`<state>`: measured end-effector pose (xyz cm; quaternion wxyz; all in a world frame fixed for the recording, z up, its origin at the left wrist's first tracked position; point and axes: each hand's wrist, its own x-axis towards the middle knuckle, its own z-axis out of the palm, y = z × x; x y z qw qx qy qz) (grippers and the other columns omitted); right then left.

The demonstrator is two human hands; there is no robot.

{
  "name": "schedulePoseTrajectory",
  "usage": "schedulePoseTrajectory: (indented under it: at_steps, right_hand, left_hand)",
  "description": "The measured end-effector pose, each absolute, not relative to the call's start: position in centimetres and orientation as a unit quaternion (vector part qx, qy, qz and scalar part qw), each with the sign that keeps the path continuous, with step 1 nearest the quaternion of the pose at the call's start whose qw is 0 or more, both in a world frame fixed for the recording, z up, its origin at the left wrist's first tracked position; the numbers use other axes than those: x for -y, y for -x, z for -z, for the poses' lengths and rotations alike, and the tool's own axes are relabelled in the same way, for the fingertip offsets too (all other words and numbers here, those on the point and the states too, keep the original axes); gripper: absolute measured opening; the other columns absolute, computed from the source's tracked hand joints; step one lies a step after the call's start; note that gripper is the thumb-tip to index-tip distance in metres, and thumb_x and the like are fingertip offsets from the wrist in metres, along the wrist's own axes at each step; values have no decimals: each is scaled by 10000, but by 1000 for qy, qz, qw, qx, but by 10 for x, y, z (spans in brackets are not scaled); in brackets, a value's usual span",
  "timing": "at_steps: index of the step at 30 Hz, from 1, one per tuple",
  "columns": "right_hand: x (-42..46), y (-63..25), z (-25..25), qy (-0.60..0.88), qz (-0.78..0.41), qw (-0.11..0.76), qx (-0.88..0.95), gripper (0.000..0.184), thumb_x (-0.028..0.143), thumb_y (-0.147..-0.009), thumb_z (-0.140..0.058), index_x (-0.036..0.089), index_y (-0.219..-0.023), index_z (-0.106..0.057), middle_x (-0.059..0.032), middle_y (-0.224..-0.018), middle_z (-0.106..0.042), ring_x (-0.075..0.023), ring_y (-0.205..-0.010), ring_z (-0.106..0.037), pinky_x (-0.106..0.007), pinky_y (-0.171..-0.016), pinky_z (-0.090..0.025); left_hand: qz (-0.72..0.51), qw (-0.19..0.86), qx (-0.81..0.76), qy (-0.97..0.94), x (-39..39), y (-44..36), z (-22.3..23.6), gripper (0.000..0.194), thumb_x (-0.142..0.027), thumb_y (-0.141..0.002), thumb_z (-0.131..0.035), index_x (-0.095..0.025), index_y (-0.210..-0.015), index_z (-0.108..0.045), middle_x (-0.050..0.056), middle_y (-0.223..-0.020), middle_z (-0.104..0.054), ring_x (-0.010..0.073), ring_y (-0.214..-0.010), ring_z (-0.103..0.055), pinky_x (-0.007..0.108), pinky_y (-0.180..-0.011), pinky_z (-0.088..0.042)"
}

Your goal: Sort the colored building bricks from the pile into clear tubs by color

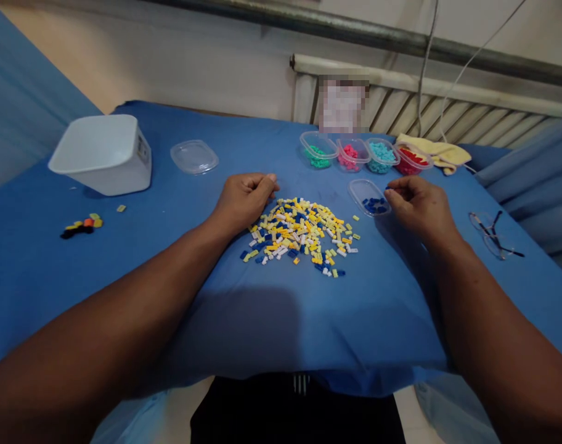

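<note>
A loose pile of small building bricks (pixel 304 231) in yellow, white and dark blue lies on the blue cloth before me. My left hand (pixel 248 198) rests at the pile's upper left edge with its fingers curled closed; whatever is inside them, if anything, is hidden. At the right, my right hand (pixel 417 203) pinches a dark blue brick (pixel 389 189) between thumb and forefinger. It is at the right rim of a clear plastic tub or lid (pixel 355 192), in which several dark blue bricks (pixel 374 205) lie.
Clear tubs hold green (pixel 317 157), pink (pixel 350 157), light blue (pixel 381 154) and red bricks (pixel 410 160) at the back. A yellow cloth (pixel 440 151), eyeglasses (pixel 493 234), a white bin (pixel 100 157), a clear lid (pixel 194 156) and a small multicoloured cluster (pixel 83 226) lie around.
</note>
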<state>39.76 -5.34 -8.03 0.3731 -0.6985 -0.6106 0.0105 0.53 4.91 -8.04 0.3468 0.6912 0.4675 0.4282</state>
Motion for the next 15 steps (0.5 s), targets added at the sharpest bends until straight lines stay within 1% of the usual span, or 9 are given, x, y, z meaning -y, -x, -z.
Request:
schedulePoseTrajectory:
  at_steps: [3,6,10,12,15]
  right_hand:
    - [50,-399,86,703,-6,353,618,306,424,-959,-741,231,-1172,-844,-105,-963,-816,-297,-839,-740,-470,-834,-594]
    - [49,-397,87,704,10,354,615,303,387,-958,-734,230,-1194,-839,-114,-1001,-827,-301,-859,-746,-472,-858,-602]
    - [55,-384,81,675,7,354,647,274,397,-980,-739,238,-1169,-858,-112,-986,-838,-295,-832,-747,-462,-844,-609]
    - [60,-373,76,635,-20,328,699,247,408,-996,-740,252,-1133,-872,-96,-974,-852,-281,-812,-754,-439,-813,-605]
    - [67,-356,72,579,-60,272,766,219,386,-1018,-725,257,-1105,-880,-80,-1014,-884,-268,-826,-785,-407,-781,-591]
  left_hand:
    - [-429,345,-468,-692,-50,-5,81,480,-608,-1044,-713,-180,-911,-887,85,-782,-799,179,-709,-693,277,-641,-516]
    - [-429,347,-468,-690,-50,-6,81,471,-604,-1042,-716,-187,-902,-885,83,-784,-801,181,-712,-694,281,-650,-523]
    - [-426,348,-470,-690,-50,-5,80,474,-607,-1045,-715,-190,-898,-886,82,-772,-791,183,-707,-692,281,-631,-507]
    - [-423,349,-469,-692,-49,-5,80,479,-610,-1047,-716,-186,-901,-887,85,-778,-792,184,-710,-695,281,-634,-511]
    - [-423,351,-465,-694,-49,-5,79,487,-610,-1050,-713,-178,-906,-886,86,-779,-792,181,-707,-694,281,-647,-526]
